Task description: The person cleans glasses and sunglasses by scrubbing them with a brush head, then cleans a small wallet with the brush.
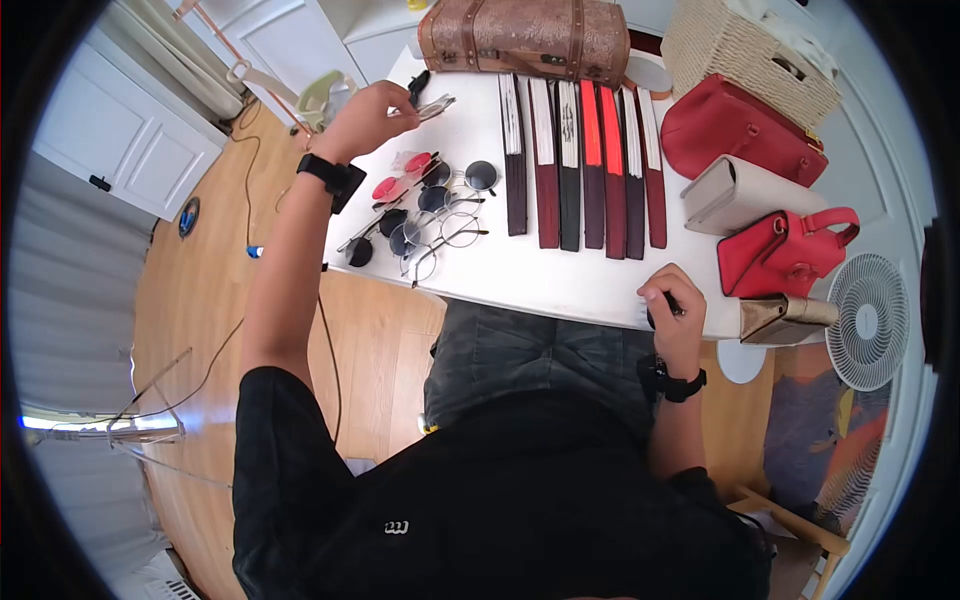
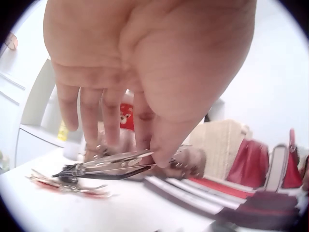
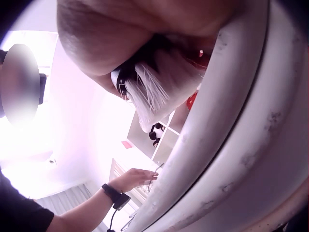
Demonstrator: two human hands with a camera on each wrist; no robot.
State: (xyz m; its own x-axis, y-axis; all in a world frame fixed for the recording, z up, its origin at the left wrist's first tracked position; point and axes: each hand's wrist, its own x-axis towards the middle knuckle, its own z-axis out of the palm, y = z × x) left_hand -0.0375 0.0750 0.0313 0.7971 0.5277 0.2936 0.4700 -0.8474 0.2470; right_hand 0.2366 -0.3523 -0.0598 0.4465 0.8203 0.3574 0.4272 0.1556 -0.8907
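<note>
My left hand (image 1: 372,120) reaches over the table's far left part. Its thumb and forefinger pinch a pair of glasses (image 2: 116,164) with thin arms. Nearby lie glasses with red lenses (image 1: 388,187), plus several round-framed sunglasses and clear glasses (image 1: 462,230) in a cluster. A small black object (image 1: 419,84) lies just beyond the left fingers. At the front edge, my right hand (image 1: 680,305) is curled round a brush, its dark handle mostly hidden in the palm. White bristles (image 3: 154,92) stick out below that hand in the right wrist view.
Several dark and maroon books (image 1: 570,205) stand in a row mid-table. Behind them sits a brown patterned case (image 1: 525,35). Red handbags (image 1: 790,250), a beige clutch (image 1: 740,195) and a woven basket (image 1: 735,55) line the right side. A white fan (image 1: 868,320) stands beyond the right edge.
</note>
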